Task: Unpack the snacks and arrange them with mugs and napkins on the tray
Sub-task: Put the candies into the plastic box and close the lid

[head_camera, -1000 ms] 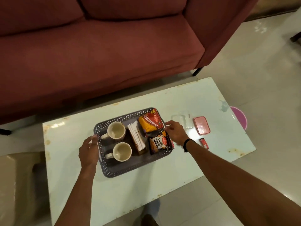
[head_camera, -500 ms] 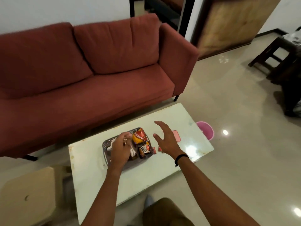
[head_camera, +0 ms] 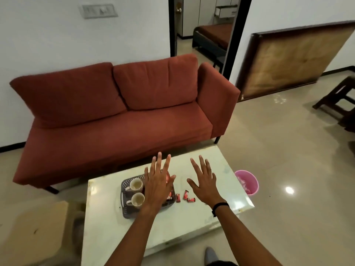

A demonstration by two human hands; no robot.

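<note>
Both my hands are raised in front of me with palms facing away and fingers spread wide, holding nothing. My left hand [head_camera: 158,186] hangs over the right half of the grey perforated tray [head_camera: 124,189], covering most of what lies there; only slivers of red and orange snack packets [head_camera: 169,196] show past my fingers and at the tray's right edge, and I cannot tell from here how the napkins sit. My right hand [head_camera: 204,181], with a black band [head_camera: 221,206] on its wrist, is held apart to the right, over bare counter [head_camera: 107,217]. In the left half of the tray two cream mugs stand upright, the far mug [head_camera: 136,184] and the near mug [head_camera: 138,199], handles pointing left. Just right of the tray, on the counter between my hands, lie three small red wrapped sweets [head_camera: 186,195]. Off the counter's right end a pink bin [head_camera: 246,182] stands on the floor. A red sofa [head_camera: 123,120] runs along the far side of the counter.
</note>
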